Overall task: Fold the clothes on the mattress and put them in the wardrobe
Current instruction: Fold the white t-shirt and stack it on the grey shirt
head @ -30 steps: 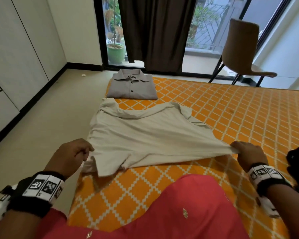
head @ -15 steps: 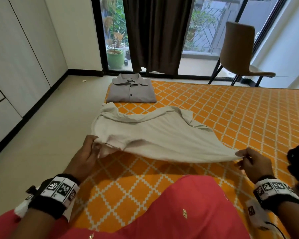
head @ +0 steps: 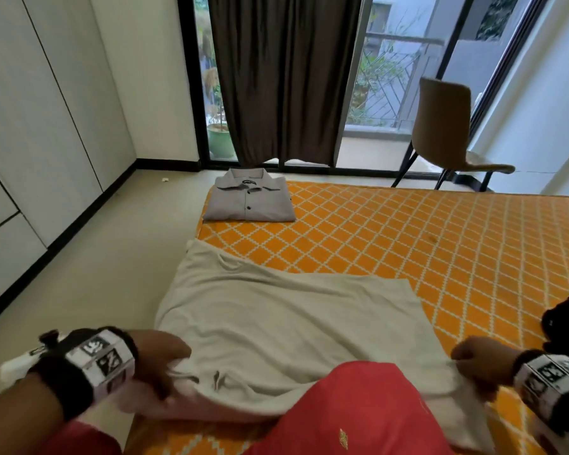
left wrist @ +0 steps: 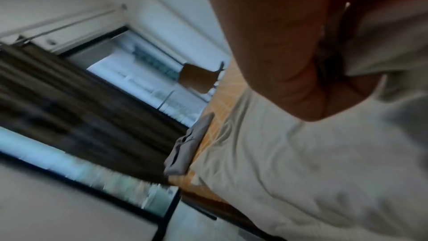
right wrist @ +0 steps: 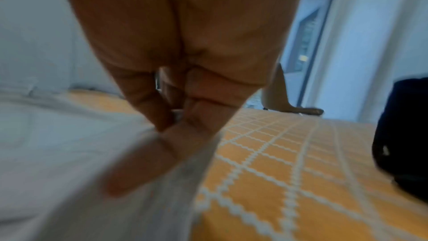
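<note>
A beige T-shirt [head: 286, 326] lies spread on the orange patterned mattress [head: 440, 244], its near edge drawn up over my red-clad knee. My left hand [head: 165, 362] grips the shirt's near left part, fingers curled into the cloth [left wrist: 347, 49]. At the near right corner my right hand [head: 477, 362] pinches the fabric [right wrist: 162, 153] between thumb and fingers. A folded grey button shirt [head: 250, 200] rests at the mattress's far left corner. White wardrobe doors [head: 30, 126] line the left wall.
A dark garment [head: 565, 320] sits at the right edge of the mattress. A brown chair [head: 450, 133] stands behind the mattress by the glass door with a dark curtain [head: 283, 77]. Bare floor [head: 105, 257] runs between mattress and wardrobe.
Both hands have pulled the beige shirt's near edge toward me and over my knee. The left hand has taken a new hold on the shirt's left part; the shirt now lies straighter.
</note>
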### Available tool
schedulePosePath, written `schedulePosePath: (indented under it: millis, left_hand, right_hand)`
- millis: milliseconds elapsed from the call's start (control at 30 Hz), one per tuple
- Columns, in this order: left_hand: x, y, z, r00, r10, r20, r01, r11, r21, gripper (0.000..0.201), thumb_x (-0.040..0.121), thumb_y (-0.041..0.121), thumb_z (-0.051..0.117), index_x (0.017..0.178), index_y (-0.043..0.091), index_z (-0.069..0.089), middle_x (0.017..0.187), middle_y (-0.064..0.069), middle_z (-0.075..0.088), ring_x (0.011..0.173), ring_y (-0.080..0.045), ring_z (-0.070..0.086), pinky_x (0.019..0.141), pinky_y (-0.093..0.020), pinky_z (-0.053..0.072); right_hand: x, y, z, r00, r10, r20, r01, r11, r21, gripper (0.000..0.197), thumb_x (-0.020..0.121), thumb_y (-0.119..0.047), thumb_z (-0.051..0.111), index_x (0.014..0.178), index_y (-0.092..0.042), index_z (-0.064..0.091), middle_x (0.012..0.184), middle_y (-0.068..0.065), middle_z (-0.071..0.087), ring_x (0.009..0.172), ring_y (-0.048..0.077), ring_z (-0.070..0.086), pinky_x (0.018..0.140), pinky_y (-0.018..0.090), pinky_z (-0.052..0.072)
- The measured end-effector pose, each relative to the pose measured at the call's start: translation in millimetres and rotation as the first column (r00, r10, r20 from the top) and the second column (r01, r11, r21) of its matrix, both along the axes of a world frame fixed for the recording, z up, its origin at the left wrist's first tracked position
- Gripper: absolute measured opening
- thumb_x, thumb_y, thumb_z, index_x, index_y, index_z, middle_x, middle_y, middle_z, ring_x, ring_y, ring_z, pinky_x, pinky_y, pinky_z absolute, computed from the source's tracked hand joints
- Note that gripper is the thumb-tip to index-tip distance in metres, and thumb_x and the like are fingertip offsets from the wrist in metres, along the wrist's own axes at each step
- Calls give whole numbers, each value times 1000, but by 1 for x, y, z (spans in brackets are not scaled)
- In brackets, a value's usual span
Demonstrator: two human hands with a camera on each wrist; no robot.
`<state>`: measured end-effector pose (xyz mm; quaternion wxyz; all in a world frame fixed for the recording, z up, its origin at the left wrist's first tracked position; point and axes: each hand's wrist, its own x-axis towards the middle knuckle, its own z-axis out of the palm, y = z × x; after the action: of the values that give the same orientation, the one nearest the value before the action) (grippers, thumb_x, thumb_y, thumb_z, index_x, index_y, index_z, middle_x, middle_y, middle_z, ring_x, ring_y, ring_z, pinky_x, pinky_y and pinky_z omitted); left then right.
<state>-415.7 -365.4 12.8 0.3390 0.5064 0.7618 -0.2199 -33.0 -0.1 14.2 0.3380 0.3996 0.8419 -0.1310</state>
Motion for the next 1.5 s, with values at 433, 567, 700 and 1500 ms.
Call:
schedulePosePath:
  millis: [433, 567, 700, 1500]
  left_hand:
    - [-83, 64, 182, 853, 518, 62, 237, -492, 838, 27, 74, -7, 48, 67, 19, 45, 77, 17, 41, 71, -12, 47, 69, -25, 32]
    - [-132, 17, 139, 862, 460, 213, -12, -402, 916, 5, 84, 15, 59, 87, 14, 63, 82, 6, 58, 75, -16, 55, 73, -39, 51]
    - [-87, -22, 78, 876, 404, 262, -196, -197, 960, 12, 82, 7, 52, 84, 18, 56, 81, 10, 60, 73, -21, 52, 70, -31, 46]
    - [-21, 6, -43, 520, 416, 746, -814, -25, 581, 28, 95, -15, 42, 103, 8, 55, 83, -5, 56, 59, -19, 61, 44, -25, 52]
  right_hand:
    - [-78, 101, 164, 46, 377, -925, 716, 634, 294, 32, 84, -19, 38, 106, -13, 60, 97, 23, 66, 93, 43, 60, 85, 51, 49]
    - [-37, 94, 161, 183, 429, -885, 678, 596, 429, 22, 91, -9, 46, 102, -8, 65, 95, 22, 64, 88, 44, 58, 81, 58, 47]
    - [15, 72, 73, 388, 326, -862, 565, 655, 502, 25, 96, -34, 41, 106, -31, 64, 95, 13, 64, 85, 38, 60, 79, 53, 50]
    - [68, 25, -67, 681, -18, -732, 358, 881, 311, 43, 74, 11, 75, 79, -31, 65, 75, -6, 64, 65, 21, 60, 59, 29, 39]
